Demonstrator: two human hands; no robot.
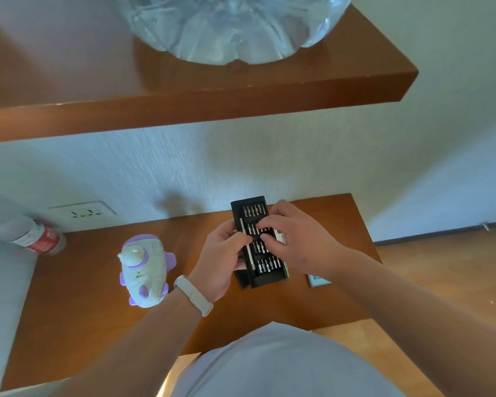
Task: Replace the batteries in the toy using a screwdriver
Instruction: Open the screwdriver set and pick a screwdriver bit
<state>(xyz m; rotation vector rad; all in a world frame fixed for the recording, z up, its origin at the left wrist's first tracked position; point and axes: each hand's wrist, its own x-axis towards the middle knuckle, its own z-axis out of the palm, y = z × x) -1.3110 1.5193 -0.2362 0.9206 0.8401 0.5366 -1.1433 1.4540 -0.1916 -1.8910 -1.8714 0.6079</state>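
Note:
A black screwdriver kit tray [265, 277] with rows of metal bits and a silver driver handle [248, 247] is held above the wooden table [98, 310]. My left hand [221, 259] grips the tray's left edge, thumb on top. My right hand [295, 239] reaches over the tray, its fingertips curled onto the bits in the middle rows; whether it pinches one I cannot tell. The white and purple toy [145, 267] lies on the table to the left of my left wrist, apart from both hands.
A plastic bottle with a red label [38, 239] lies at the table's left edge near a wall socket [83, 214]. A small light card or pack [318, 280] lies right of the tray. A wooden shelf [201, 93] with a large water jug [232, 27] hangs overhead.

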